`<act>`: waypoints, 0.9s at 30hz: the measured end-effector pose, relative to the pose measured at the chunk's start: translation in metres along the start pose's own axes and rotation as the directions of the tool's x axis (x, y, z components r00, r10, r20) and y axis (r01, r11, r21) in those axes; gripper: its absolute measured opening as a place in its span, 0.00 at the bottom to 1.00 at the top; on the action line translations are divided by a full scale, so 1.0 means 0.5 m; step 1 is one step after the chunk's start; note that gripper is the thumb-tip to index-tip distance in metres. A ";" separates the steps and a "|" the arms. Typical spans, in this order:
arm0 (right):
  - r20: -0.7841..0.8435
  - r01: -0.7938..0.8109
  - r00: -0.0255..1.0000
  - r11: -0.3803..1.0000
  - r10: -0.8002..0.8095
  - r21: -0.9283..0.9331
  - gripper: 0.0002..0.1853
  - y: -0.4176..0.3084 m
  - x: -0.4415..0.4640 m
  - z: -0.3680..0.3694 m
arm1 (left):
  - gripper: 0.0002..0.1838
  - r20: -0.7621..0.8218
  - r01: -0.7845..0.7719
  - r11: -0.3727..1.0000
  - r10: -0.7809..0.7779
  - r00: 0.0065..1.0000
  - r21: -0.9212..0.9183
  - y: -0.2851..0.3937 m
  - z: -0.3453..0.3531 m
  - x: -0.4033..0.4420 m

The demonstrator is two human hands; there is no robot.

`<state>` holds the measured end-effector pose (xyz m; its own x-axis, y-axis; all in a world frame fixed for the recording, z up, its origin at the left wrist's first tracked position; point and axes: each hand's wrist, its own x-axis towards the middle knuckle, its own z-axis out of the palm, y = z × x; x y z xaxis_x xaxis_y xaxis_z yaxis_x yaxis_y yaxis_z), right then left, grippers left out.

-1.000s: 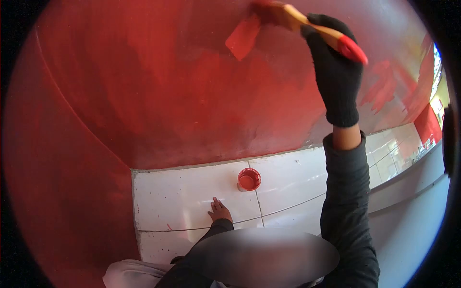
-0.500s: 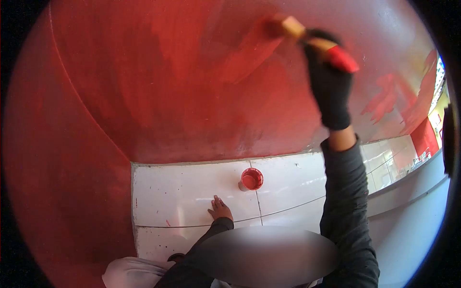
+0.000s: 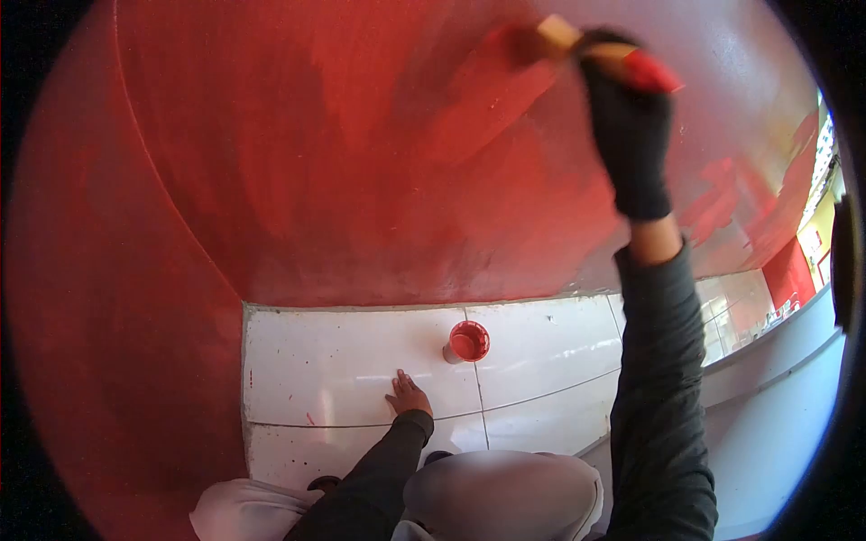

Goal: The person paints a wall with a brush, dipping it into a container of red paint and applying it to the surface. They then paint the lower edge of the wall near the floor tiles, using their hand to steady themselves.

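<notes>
My right hand [image 3: 629, 131], in a black knitted glove, is raised at the upper right and closed around a paintbrush [image 3: 558, 33] with a wooden, red-ended handle. The blurred bristles lie against the red wall [image 3: 361, 162], beside a brighter red patch of paint. My left hand [image 3: 408, 395] is bare and rests flat on the white tiles [image 3: 316, 352], fingers apart, holding nothing. Just up and right of it stands a small cup of red paint [image 3: 468, 342], its inner rim smeared with red.
A second red wall [image 3: 108, 298] meets the first at a corner on the left. My light-clothed knees [image 3: 505, 494] show at the bottom. A pale blue-grey surface [image 3: 776, 415] runs along the right. Small red specks mark the tiles.
The brush first swept down with my right hand over the bright patch, spreading it up and right, then rose slightly. My left hand stays on the tiles. The view has shifted a little.
</notes>
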<state>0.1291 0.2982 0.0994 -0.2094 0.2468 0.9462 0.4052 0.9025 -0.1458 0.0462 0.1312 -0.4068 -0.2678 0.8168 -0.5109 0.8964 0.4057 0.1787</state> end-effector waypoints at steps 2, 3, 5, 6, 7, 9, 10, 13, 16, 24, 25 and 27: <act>-0.169 0.093 0.980 0.994 -0.102 -0.059 0.08 -0.027 0.059 -0.017 | 0.28 0.029 -0.015 1.000 0.014 0.999 0.011 0.000 -0.005 0.003; -0.168 0.099 0.980 0.993 -0.108 -0.061 0.08 -0.028 0.055 -0.015 | 0.28 0.039 -0.005 1.000 0.005 0.999 -0.005 0.001 -0.005 0.004; -0.033 0.452 0.883 0.868 -0.468 -0.207 0.11 -0.009 0.025 -0.003 | 0.28 0.046 -0.001 1.000 0.002 0.999 -0.029 0.003 -0.009 0.005; 0.075 0.426 0.904 0.883 -0.420 -0.196 0.12 -0.005 -0.023 0.028 | 0.28 0.040 -0.001 0.999 0.003 0.999 -0.039 0.003 -0.015 0.002; 0.182 0.396 0.913 0.898 -0.365 -0.190 0.13 -0.011 -0.084 0.063 | 0.28 0.035 0.000 0.999 0.002 0.999 -0.047 0.002 -0.018 -0.001; 0.529 0.492 0.773 0.857 -0.350 -0.152 0.13 -0.043 -0.162 0.083 | 0.27 0.006 0.001 0.999 -0.001 1.000 -0.047 0.003 -0.005 -0.005; 0.524 0.499 0.771 0.854 -0.362 -0.144 0.13 -0.054 -0.166 0.085 | 0.26 -0.024 0.007 0.999 -0.008 1.000 -0.045 0.003 -0.003 0.000; 0.442 0.359 0.834 0.933 -0.330 0.019 0.09 -0.059 -0.143 0.087 | 0.26 -0.035 0.008 0.997 -0.011 0.999 -0.073 0.003 0.010 0.010; 0.069 0.228 0.972 0.974 -0.226 -0.013 0.09 -0.010 -0.002 0.070 | 0.25 -0.068 0.004 0.999 -0.007 0.998 -0.036 0.003 0.010 0.003; 0.311 0.254 0.904 0.954 -0.293 0.161 0.06 -0.065 -0.046 0.090 | 0.28 0.033 -0.013 0.996 0.016 0.999 -0.091 0.004 -0.014 -0.001; 0.323 0.293 0.891 0.947 -0.319 0.128 0.06 -0.047 -0.039 0.094 | 0.28 0.041 -0.007 0.999 0.008 0.999 -0.034 0.003 -0.019 -0.004; 0.106 0.125 0.985 0.988 -0.133 0.087 0.08 -0.020 0.018 0.072 | 0.28 0.026 -0.007 1.000 0.007 1.000 -0.025 0.001 -0.014 0.000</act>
<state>0.0912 0.3040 0.0992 -0.3547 0.1601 0.9212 0.2974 0.9534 -0.0512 0.0441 0.1342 -0.4010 -0.2520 0.8087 -0.5314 0.8891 0.4103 0.2029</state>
